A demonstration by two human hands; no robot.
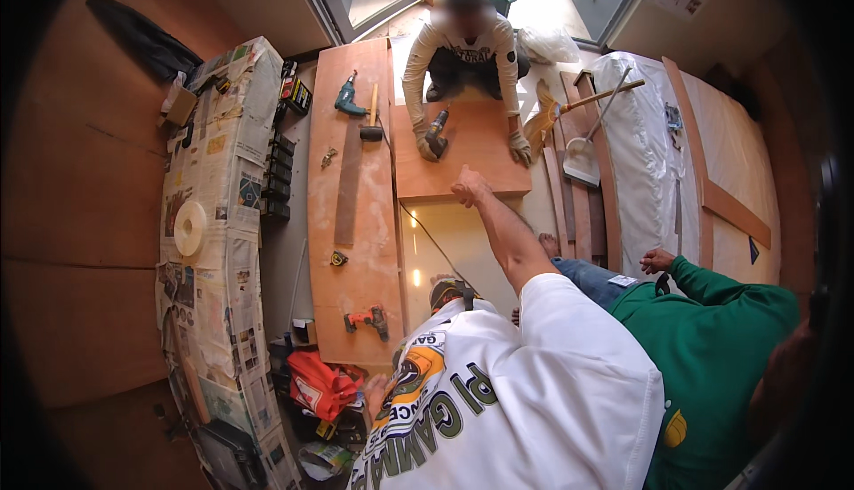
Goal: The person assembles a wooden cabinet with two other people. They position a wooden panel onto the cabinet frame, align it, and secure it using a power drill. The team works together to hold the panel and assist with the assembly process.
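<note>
Two bare hands: both are yours, reaching out from your white shirt [569, 370].
Right hand [469, 186]: you stretch it forward to the near edge of the panel, index finger apparently extended; you cannot tell here whether it touches, or whether the other fingers close on anything.
Left hand [375, 396]: low beside the red bag [322, 385], partly hidden by your shirt; its grip cannot be told.
Wooden panel [485, 138]: flat between you and the co-worker [471, 48], who has one glove [519, 148] at its right edge and the other by the blue-and-black cordless drill [437, 127].
Progress: the panel is laid out, seemingly the piece in hand; no finished joint shows, so you cannot judge how much is done or left.
Long board [374, 223]: your corded drill [349, 97], mallet [372, 132], tape measure [339, 259] and red cordless drill [369, 321] lie on it, unheld.
</note>
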